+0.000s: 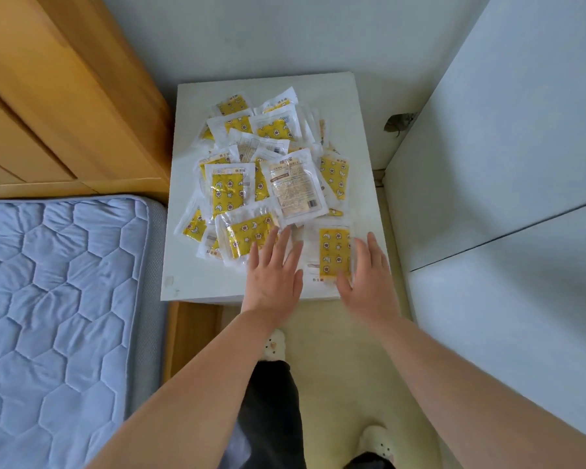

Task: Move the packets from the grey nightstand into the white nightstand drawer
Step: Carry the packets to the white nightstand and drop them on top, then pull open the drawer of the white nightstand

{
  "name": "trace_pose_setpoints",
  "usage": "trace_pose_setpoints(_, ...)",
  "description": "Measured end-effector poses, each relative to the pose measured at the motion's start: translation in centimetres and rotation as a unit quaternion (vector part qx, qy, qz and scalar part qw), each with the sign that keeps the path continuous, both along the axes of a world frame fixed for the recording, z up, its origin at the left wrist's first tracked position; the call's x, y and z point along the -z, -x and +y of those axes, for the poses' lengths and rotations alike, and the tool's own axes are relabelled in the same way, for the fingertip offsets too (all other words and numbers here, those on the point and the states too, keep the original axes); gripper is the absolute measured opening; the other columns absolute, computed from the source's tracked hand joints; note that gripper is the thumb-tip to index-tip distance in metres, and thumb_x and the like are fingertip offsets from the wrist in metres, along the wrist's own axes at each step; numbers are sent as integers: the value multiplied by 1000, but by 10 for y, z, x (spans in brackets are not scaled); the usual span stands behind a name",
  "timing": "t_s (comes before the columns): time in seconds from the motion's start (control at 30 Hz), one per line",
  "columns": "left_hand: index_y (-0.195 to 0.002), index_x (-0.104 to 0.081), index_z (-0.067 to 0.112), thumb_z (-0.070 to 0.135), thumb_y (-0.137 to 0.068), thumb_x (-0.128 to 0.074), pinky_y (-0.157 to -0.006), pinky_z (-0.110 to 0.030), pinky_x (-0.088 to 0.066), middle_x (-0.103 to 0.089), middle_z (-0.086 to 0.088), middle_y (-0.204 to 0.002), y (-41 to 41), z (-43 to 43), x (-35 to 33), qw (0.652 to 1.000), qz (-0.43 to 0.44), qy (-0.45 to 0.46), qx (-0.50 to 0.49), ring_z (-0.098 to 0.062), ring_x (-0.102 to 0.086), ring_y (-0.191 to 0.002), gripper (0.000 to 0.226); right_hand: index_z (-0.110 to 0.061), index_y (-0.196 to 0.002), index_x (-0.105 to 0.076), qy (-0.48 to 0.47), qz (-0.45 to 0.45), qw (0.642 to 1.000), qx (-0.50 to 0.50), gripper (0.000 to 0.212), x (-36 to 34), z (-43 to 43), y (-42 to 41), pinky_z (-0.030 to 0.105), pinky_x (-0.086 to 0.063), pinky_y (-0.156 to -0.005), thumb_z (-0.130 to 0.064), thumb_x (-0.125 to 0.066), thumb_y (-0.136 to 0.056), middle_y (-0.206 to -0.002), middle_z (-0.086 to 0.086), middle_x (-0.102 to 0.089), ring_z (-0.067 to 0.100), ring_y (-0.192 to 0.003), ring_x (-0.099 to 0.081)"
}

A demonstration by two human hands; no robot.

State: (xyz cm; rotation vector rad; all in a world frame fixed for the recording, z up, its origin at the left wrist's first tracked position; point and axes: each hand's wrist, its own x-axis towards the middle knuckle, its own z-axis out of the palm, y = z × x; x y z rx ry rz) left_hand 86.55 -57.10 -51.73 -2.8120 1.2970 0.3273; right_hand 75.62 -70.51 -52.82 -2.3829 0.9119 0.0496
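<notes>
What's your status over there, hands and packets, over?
Left hand open, right hand open, both over the pile's near edge. Packets heaped on nightstand top, none lifted. Drawer not in view.

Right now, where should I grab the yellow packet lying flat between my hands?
Probably pinch the packet by its near short edge, coming from the front with the right hand. It lies flat, lengthwise toward you, with that end close to the nightstand front edge.

You get soft, even daylight; your right hand (369, 282) smears with motion, packets (264, 170) glint, edges bow.
</notes>
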Motion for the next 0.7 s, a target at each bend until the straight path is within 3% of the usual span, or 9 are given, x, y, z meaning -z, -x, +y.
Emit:
trace_pose_setpoints(0.1,-149,-26,16,25,-100,-30,-118,-47,-1,-13,-10,-159,38,20,6,999,13,36,-31,-29,-1,-148,51,-8,-148,-22,-6,-19,999,-28,65,1,6,29,39,-17,-118,-28,-52,-93,-159,11,-9,25,-146,-10)
trace_pose_setpoints(0.17,-140,-40,14,20,-95,-31,-116,-48,-13,-34,-12,-150,64,36,12,996,24,74,-38,-31,-17,-145,47,-9,-147,-22,-10,-18,999,-49,65,3,13,49,34,-17,-117,-26,-53,-93,-159,8,-9,23,-146,-10)
trace_pose_setpoints(0.23,-133,-47,13,17,-90,-35,-115,-46,-18,-44,-11,-141,86,52,20,995,31,90,-39,-29,-25,-141,45,-7,-143,-31,-4,-29,997,-66,61,7,21,70,33,-22,-114,-23,-57,-90,-155,10,-20,24,-143,-20)
trace_pose_setpoints(0.33,-146,-31,16,13,-93,-38,-119,-40,-4,-23,-7,-155,103,70,31,992,72,62,-86,-24,-6,-147,53,-2,-130,-46,15,-46,996,-79,49,17,33,90,35,-34,-105,-18,-61,-86,-139,11,-39,29,-131,-38)
trace_pose_setpoints(0.4,-152,-11,18,14,-95,-35,-120,-38,3,-2,-3,-160,105,77,41,991,77,26,-108,-21,7,-147,62,-5,-130,-46,9,-14,994,-109,48,26,42,95,33,-37,-102,-21,-58,-87,-140,7,-37,25,-130,-37)
trace_pose_setpoints(0.57,-152,10,15,17,-95,-37,-120,-41,2,16,-2,-159,88,76,88,994,60,-30,-83,-21,17,-146,73,-11,-146,-25,48,26,961,-273,62,67,57,73,30,-10,-117,-31,-48,-92,-158,5,-9,19,-145,-7)
trace_pose_setpoints(0.63,-151,12,14,17,-96,-36,-120,-41,3,19,-3,-159,82,78,106,995,47,-45,-69,-22,18,-146,73,-10,-145,-28,88,17,957,-277,63,85,59,59,33,-10,-117,-30,-51,-90,-158,8,-12,23,-145,-9)
trace_pose_setpoints(0.7,-151,11,15,14,-94,-37,-119,-42,4,22,-4,-158,80,82,127,997,26,-31,-70,-23,19,-145,74,-5,-137,-41,144,-16,953,-267,61,108,63,51,39,-17,-116,-24,-60,-82,-153,14,-25,30,-141,-23)
